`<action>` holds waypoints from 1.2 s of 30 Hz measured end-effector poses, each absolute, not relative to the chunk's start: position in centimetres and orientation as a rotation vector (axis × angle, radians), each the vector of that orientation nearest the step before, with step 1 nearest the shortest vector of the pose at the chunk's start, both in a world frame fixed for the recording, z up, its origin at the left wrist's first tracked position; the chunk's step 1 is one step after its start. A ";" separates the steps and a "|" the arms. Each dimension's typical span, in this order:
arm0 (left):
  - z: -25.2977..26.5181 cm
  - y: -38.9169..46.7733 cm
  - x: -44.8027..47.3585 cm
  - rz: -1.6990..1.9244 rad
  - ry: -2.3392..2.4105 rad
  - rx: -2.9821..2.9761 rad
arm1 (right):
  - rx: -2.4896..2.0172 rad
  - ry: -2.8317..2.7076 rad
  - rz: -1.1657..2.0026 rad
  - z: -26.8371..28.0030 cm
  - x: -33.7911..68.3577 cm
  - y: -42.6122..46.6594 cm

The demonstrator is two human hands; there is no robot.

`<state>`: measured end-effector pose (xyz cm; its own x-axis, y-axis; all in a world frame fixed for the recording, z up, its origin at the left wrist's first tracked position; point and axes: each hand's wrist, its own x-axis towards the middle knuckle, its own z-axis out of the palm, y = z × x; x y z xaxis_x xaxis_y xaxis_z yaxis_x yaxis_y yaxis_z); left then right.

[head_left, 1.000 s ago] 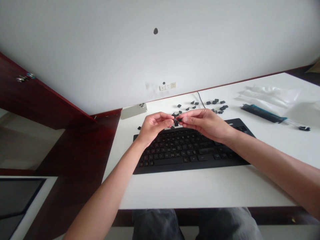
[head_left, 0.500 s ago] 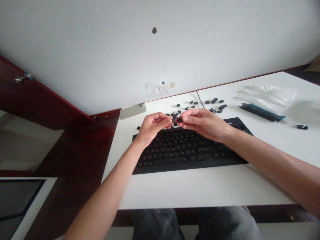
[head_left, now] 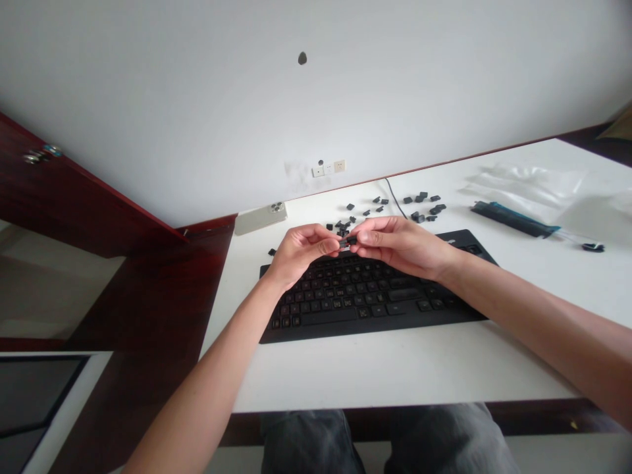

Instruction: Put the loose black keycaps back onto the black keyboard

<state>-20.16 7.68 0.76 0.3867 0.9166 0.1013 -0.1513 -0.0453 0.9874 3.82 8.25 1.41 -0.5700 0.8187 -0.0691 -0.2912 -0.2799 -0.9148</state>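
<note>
Above the back edge of a black keyboard [head_left: 328, 316], my two hands meet fingertip to fingertip. My right hand [head_left: 399, 247] pinches a small black keycap [head_left: 352, 241] between thumb and fingers. Opposite it, my left hand [head_left: 307, 251] is closed in a pinch at a thin dark piece [head_left: 343, 243] that touches or nearly touches the keycap; its kind is too small to make out. Bare sockets show in parts of the keyboard, and the hands cover some of its upper rows. Several loose keycaps [head_left: 421, 197] lie scattered behind the keyboard.
A phone [head_left: 261, 219] lies at the table's back left. To the right are a dark packet with a blue edge [head_left: 513, 219], a small brush-like end [head_left: 592, 247] and a clear plastic bag [head_left: 528, 184]. A cable [head_left: 395, 197] runs back towards the wall.
The keycap and the thin piece have come closer together between my fingertips. Both hands stay in nearly the same place; the whole view has shifted slightly.
</note>
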 end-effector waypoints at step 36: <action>-0.9 10.1 -23.2 0.810 1.408 2.266 | -0.872 -1.947 0.865 1.8 3.3 6.3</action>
<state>-23.17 10.09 -0.94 0.3423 0.8960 0.2827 0.6949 -0.4439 0.5657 3.34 6.30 1.75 -0.4282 0.8140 0.3926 0.2543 0.5254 -0.8120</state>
